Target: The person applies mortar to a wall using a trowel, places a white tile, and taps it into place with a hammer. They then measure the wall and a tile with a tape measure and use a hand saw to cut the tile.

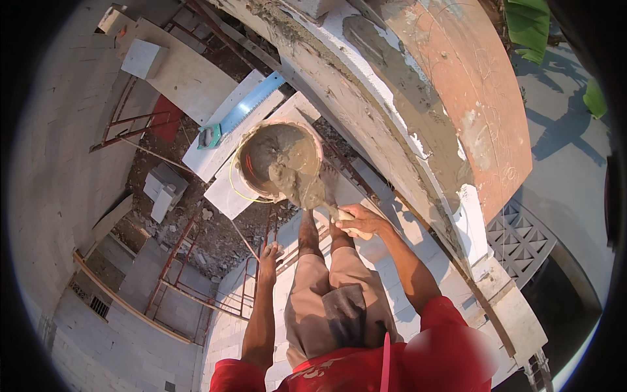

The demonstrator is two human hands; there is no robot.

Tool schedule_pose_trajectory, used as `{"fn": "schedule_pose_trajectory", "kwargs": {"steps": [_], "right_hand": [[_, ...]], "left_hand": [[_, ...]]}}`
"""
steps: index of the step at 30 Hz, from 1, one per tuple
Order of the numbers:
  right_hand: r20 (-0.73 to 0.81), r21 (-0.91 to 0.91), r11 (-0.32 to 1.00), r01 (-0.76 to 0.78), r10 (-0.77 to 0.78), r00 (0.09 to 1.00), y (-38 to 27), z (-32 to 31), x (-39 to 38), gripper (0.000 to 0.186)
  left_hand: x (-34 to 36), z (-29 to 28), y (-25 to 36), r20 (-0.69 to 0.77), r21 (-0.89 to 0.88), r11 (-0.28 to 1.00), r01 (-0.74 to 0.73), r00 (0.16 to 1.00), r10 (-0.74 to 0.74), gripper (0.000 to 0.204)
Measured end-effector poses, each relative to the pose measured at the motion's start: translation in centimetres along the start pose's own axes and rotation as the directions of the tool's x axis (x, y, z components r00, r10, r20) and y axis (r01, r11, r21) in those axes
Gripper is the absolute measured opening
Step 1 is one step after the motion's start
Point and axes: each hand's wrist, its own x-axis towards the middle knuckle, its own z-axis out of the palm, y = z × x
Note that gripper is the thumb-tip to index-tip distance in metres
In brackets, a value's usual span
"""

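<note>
My right hand [363, 221] is wrapped round the pale handle of a trowel [331, 210]. Wet grey mortar [304, 186] covers its blade, which rests over the rim of a round bucket [243, 171]. More mortar fills much of the bucket, and a thin yellow handle hangs at its left side. My left hand [268, 253] hangs below and left of the bucket, beside a thin scaffold rail, with its fingers loosely apart and nothing visible in it. A hand saw [251, 103] with a teal grip lies on white blocks left of the bucket.
Along the right runs a wall top [418, 111] with mortar spread beside an orange-brown surface. Boards [189, 81] carry a white block [144, 59] at upper left. Red scaffold bars [173, 264] stand over rubble [225, 242] far below. A patterned vent block [519, 236] is at right.
</note>
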Motion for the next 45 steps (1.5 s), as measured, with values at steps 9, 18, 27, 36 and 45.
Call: {"fn": "schedule_pose_trajectory", "kwargs": {"steps": [9,18,27,36,45], "right_hand": [[-0.442,-0.007,0.996,0.089,-0.083,0.893,2.4,2.6,-25.9,0.039],[-0.863,-0.492,0.832,-0.258,-0.505,0.019,9.7,2.5,-33.8,0.030],[-0.948,0.292,0.783,0.550,0.158,0.278,10.5,6.8,-31.4,0.031],[-0.749,0.553,0.514,0.655,-0.037,0.662,4.1,5.4,-26.2,0.043],[-0.945,0.203,0.973,0.110,0.166,0.281,6.2,4.5,-30.7,0.049]], "left_hand": [[0.4,2.5,5.1,0.138,0.187,0.980,-0.070,0.990,0.044,0.036],[0.9,5.7,9.6,0.167,0.450,0.881,-0.146,0.983,0.078,0.042],[1.1,5.1,10.4,0.210,0.558,0.819,-0.135,0.978,0.018,0.064],[0.2,5.4,10.3,0.220,0.540,0.829,-0.147,0.975,0.030,0.063],[0.5,5.6,11.2,0.180,0.533,0.832,-0.153,0.981,0.065,0.054]]}}
